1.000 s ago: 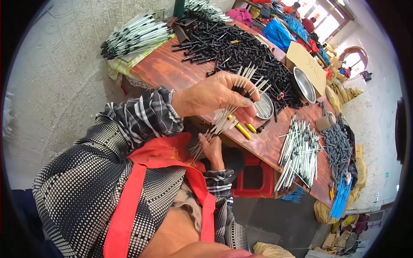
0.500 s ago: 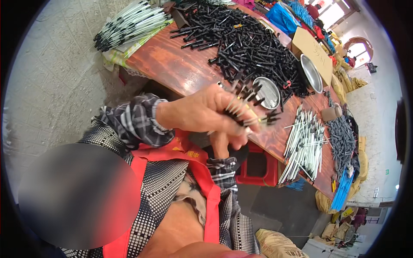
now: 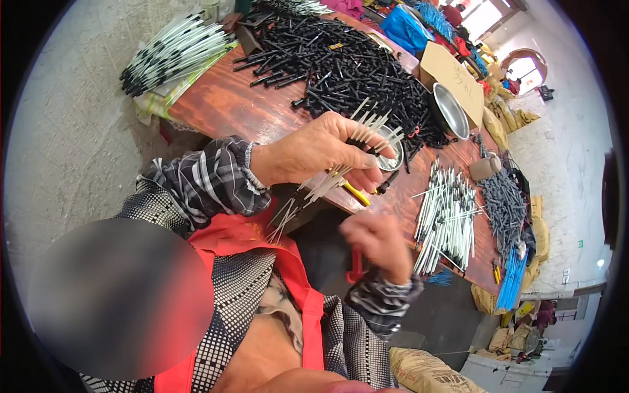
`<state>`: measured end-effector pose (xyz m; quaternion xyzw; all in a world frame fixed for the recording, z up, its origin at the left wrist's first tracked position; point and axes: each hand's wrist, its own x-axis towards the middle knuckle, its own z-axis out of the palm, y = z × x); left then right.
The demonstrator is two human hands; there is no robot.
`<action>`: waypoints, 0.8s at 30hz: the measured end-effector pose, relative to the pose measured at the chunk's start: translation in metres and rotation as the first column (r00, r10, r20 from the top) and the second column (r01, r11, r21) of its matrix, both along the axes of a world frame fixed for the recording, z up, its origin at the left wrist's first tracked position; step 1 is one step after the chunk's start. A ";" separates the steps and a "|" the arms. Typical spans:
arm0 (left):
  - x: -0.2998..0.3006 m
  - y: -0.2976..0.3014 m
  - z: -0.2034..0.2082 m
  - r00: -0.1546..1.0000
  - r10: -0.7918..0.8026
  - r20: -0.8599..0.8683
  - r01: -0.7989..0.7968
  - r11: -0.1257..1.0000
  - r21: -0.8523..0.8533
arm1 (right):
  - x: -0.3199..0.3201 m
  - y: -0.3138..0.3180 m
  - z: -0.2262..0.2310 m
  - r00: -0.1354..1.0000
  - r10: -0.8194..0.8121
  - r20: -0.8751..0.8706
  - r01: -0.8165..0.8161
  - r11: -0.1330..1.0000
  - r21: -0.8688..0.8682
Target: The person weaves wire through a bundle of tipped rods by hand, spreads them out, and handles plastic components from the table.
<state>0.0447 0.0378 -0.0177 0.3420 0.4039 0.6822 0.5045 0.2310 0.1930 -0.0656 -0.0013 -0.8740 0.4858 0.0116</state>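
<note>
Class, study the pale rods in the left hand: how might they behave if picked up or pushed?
The pale rods are probably stiff: they project straight beyond the left hand without visible sagging. Being so thin, each is likely light for its length. Their lower ends point in differing directions, so they would probably splay if pushed.

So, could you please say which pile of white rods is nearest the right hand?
The loose pile beside the grey parts; the left pile on patterned cloth and the far pile behind the black parts lie farther away.
</note>
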 end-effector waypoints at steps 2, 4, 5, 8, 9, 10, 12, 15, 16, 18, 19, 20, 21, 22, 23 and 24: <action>0.001 0.008 -0.003 1.000 0.008 -0.010 -0.008 1.000 0.013 | -0.001 -0.001 0.048 0.950 -0.283 -0.133 0.266 0.954 -0.135; 0.000 0.015 -0.007 1.000 0.012 -0.010 -0.012 0.999 0.042 | -0.016 -0.010 0.083 0.861 -0.399 -0.316 0.404 0.913 -0.053; -0.001 0.016 -0.005 0.999 0.009 -0.031 -0.007 0.999 0.048 | -0.027 -0.012 0.089 0.799 -0.478 -0.365 0.508 0.861 -0.015; 0.001 0.022 -0.006 0.998 0.003 -0.062 0.000 0.998 0.058 | -0.051 -0.010 0.098 0.736 -0.524 -0.428 0.560 0.827 -0.051; -0.001 0.023 -0.007 0.997 -0.003 -0.075 0.008 0.998 0.067 | -0.057 -0.011 0.098 0.727 -0.545 -0.417 0.530 0.832 -0.163; -0.002 0.024 -0.007 0.997 0.001 -0.077 0.004 0.998 0.068 | -0.062 -0.011 0.099 0.719 -0.565 -0.405 0.495 0.825 -0.272; -0.001 0.020 -0.004 0.997 -0.009 -0.079 0.013 0.999 0.049 | -0.063 -0.006 0.103 0.744 -0.536 -0.399 0.474 0.844 -0.252; -0.001 0.019 -0.002 0.988 -0.055 -0.144 0.057 0.998 0.010 | -0.064 -0.004 0.101 0.763 -0.508 -0.399 0.417 0.859 -0.297; 0.000 0.019 -0.001 0.988 -0.056 -0.141 0.058 0.998 0.011 | -0.062 -0.002 0.101 0.768 -0.499 -0.401 0.416 0.865 -0.279; 0.000 0.017 0.002 0.984 -0.086 -0.155 0.084 0.996 -0.022 | -0.062 -0.002 0.102 0.775 -0.485 -0.406 0.410 0.874 -0.261; -0.001 0.018 0.001 0.984 -0.085 -0.154 0.083 0.996 -0.021 | -0.062 -0.003 0.103 0.782 -0.488 -0.388 0.407 0.871 -0.276; 0.000 0.018 0.001 0.987 -0.098 -0.131 0.097 0.995 -0.010 | -0.061 -0.004 0.104 0.789 -0.491 -0.369 0.404 0.867 -0.291; 0.000 0.017 0.000 0.988 -0.111 -0.108 0.112 0.994 0.001 | -0.060 -0.005 0.104 0.790 -0.492 -0.367 0.405 0.867 -0.291; 0.002 0.016 0.001 0.988 -0.112 -0.106 0.112 0.994 0.000 | -0.059 -0.005 0.104 0.796 -0.480 -0.368 0.388 0.872 -0.298; 0.001 0.016 0.001 0.989 -0.109 -0.099 0.110 0.994 0.002 | -0.060 -0.004 0.104 0.802 -0.467 -0.373 0.370 0.878 -0.304; 0.001 0.017 0.001 0.990 -0.107 -0.091 0.107 0.994 0.003 | -0.060 -0.004 0.105 0.801 -0.466 -0.375 0.369 0.879 -0.304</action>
